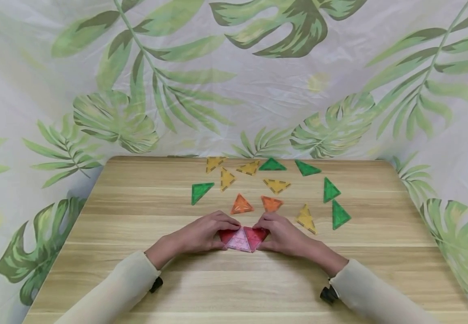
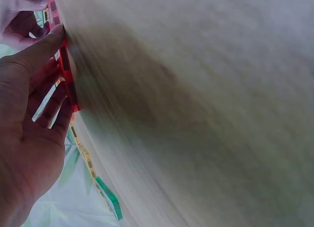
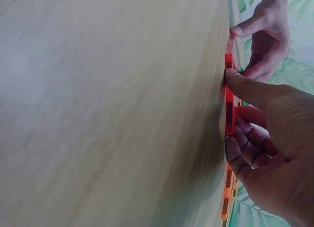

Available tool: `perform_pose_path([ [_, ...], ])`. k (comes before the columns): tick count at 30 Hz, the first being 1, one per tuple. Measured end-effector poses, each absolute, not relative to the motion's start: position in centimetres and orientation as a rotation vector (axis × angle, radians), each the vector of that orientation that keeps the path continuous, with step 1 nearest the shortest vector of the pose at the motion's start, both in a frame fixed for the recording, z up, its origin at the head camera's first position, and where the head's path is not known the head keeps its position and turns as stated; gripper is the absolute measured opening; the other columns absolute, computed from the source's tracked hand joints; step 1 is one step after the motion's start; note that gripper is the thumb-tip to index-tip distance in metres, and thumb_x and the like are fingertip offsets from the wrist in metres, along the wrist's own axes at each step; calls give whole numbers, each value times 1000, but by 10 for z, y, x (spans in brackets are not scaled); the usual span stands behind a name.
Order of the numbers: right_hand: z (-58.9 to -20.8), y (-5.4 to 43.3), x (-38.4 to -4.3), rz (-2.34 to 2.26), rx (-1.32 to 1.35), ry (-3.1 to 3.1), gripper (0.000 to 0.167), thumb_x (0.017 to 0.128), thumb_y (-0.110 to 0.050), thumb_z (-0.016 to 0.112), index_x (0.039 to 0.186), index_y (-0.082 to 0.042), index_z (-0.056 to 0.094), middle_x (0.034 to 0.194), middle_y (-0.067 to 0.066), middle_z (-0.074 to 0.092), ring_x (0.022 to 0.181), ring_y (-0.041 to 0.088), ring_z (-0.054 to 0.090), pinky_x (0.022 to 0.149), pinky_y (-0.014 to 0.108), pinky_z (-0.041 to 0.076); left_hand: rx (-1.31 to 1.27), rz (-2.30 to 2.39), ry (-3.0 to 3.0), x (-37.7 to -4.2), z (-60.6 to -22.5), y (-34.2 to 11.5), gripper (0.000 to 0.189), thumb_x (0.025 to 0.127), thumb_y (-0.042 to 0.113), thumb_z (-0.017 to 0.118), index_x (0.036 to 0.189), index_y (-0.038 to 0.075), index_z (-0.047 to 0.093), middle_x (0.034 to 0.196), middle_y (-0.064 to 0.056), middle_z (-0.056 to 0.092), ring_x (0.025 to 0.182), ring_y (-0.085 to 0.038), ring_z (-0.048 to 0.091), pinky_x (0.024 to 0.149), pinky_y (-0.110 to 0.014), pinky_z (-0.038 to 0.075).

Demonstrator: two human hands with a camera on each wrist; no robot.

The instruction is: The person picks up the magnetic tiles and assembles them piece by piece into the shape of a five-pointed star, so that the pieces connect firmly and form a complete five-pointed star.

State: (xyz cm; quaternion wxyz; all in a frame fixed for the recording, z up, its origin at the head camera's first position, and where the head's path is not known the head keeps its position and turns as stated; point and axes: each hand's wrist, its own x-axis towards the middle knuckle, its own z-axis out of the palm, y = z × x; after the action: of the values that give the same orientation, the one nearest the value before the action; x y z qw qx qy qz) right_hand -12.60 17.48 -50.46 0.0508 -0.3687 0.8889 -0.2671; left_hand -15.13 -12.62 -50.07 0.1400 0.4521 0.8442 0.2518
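Note:
Near the middle of the wooden table, a pale pink triangular magnetic tile point(image 1: 239, 240) lies between two red triangular tiles, their sides touching in a row. My left hand point(image 1: 204, 232) pinches the left red tile point(image 1: 226, 236) between thumb and fingers, covering its outer part. On the other side, my right hand point(image 1: 284, 235) grips the right red tile point(image 1: 254, 236) by its outer edges. The left wrist view has the left thumb on the near edge of a red tile point(image 2: 72, 92). From the right wrist, the right thumb presses a red tile's edge point(image 3: 229, 111).
Two orange triangles, one of them point(image 1: 242, 205), lie just beyond the hands. Several yellow triangles point(image 1: 276, 185) and several green triangles point(image 1: 341, 215) are scattered flat across the far half of the table point(image 1: 136, 189). A leaf-patterned cloth point(image 1: 193, 103) hangs behind the table.

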Motion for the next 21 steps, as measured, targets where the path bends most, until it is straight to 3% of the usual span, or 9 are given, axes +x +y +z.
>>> perform_pose_path([
  [5, -501, 178, -127, -814, -1093, 2707, 44, 87, -29, 91, 121, -6, 77, 111, 3, 69, 100, 17, 65, 85, 30, 57, 1342, 695, 2439, -151, -499, -124, 54, 92, 20, 85, 142, 10, 68, 148, -2, 62, 140, -22, 51, 118, -44, 45],
  [11, -498, 194, -140, -841, -955, 2929, 42, 85, -25, 92, 117, -2, 76, 116, 8, 70, 109, 25, 65, 93, 44, 58, 1423, 585, 2454, -151, -495, -122, 57, 95, 22, 81, 148, 15, 63, 153, -1, 58, 142, -22, 49, 119, -45, 43],
  [21, -506, 202, -160, -760, -674, 3091, 60, 83, -37, 92, 125, 3, 74, 122, 15, 68, 113, 32, 62, 98, 46, 56, 1427, 505, 2466, -148, -495, -125, 58, 96, 29, 79, 150, 17, 62, 156, 0, 56, 143, -22, 49, 120, -46, 42],
])
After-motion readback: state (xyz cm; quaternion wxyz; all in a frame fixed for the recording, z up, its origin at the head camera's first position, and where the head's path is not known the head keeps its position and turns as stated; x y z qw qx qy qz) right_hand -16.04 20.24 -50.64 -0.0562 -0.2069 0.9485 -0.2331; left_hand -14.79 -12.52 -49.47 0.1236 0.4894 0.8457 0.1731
